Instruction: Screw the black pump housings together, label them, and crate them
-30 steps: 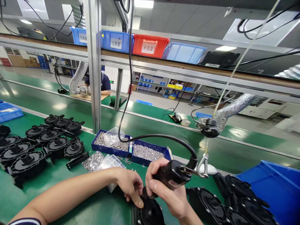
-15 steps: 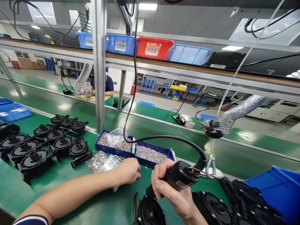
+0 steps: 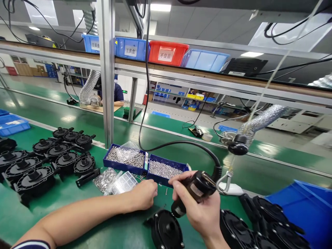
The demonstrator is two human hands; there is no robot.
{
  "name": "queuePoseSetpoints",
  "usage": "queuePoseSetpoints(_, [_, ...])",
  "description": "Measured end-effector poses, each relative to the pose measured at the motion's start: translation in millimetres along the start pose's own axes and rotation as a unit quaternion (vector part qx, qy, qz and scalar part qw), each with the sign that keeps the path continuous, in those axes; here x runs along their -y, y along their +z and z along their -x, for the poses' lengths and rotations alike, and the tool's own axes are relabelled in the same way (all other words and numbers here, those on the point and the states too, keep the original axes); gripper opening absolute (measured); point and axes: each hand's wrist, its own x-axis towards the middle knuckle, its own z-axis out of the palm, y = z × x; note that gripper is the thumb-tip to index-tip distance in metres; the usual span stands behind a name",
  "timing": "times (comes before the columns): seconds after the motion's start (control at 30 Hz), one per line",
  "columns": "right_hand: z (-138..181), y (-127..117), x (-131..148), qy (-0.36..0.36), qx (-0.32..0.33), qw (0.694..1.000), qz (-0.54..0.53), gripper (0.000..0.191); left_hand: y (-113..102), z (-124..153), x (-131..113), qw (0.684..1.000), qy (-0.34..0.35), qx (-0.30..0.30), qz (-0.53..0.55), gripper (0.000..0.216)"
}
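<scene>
My right hand [image 3: 199, 207] is wrapped round a black corded electric screwdriver [image 3: 195, 188], held tilted with its nose down. Just below the nose lies a round black housing [image 3: 168, 228] with screws round its rim; the bit is too faint to place against it. My left hand [image 3: 145, 195] is closed above the bench left of the screwdriver, and whatever its fingers hold is hidden. A loose screw [image 3: 166, 191] lies between the hands. Behind them stand a blue tray of screws [image 3: 132, 160] and a blue tray of small metal nuts [image 3: 164, 169].
Several black housings [image 3: 66, 159] stand at left, and more screwed housings [image 3: 236, 230] lie at right beside a blue bin [image 3: 306, 211]. A clear compartment box [image 3: 124, 183] and a bag of metal parts [image 3: 105, 178] lie by my left forearm. A metal hook [image 3: 224, 185] hangs behind the screwdriver.
The screwdriver's nose has swung right and lifted from over the housing's near side. My left hand has drawn slightly nearer, away from the trays. The view has shifted a little.
</scene>
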Motion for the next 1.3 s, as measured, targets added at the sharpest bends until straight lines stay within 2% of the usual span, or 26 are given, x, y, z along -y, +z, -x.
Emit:
queuePoseSetpoints(0.07, [-4, 0, -2, -0.004, -0.031, 0.999, 0.031, 0.018, -4, -1, 1, 0.992, -0.034, 0.074, 0.095, 0.014])
queuePoseSetpoints(0.13, [-6, 0, -3, -0.007, -0.042, 0.998, 0.039, 0.019, -7, -3, 4, 0.961, -0.098, 0.182, 0.184, 0.013])
queuePoseSetpoints(0.23, [-6, 1, -2, -0.012, -0.038, 0.998, 0.04, 0.018, -10, -7, 9, 0.914, -0.164, 0.264, 0.259, 0.005])
queuePoseSetpoints(0.33, [-5, 2, -1, -0.016, -0.038, 0.998, 0.038, 0.018, -17, -8, 13, 0.892, -0.166, 0.302, 0.293, 0.012])
queuePoseSetpoints(0.43, [-4, 2, 1, -0.016, -0.045, 0.998, 0.039, 0.018, -28, -6, 16, 0.877, -0.136, 0.323, 0.33, 0.02])
queuePoseSetpoints(0.57, [-1, 3, 5, -0.027, -0.047, 0.998, 0.029, 0.017, -34, -5, 20, 0.852, -0.092, 0.387, 0.341, 0.043])
queuePoseSetpoints(0.73, [4, 7, 11, -0.051, -0.046, 0.997, -0.042, 0.013, -22, -8, 18, 0.858, -0.111, 0.388, 0.319, 0.052])
queuePoseSetpoints(0.93, [2, 9, 3, -0.025, 0.018, 0.99, -0.137, 0.012, -11, -9, 16, 0.863, -0.118, 0.359, 0.336, 0.055])
queuePoseSetpoints(1.3, [-2, 13, -10, -0.016, 0.022, 0.987, -0.156, 0.012, -11, -7, 9, 0.872, -0.106, 0.335, 0.341, 0.053])
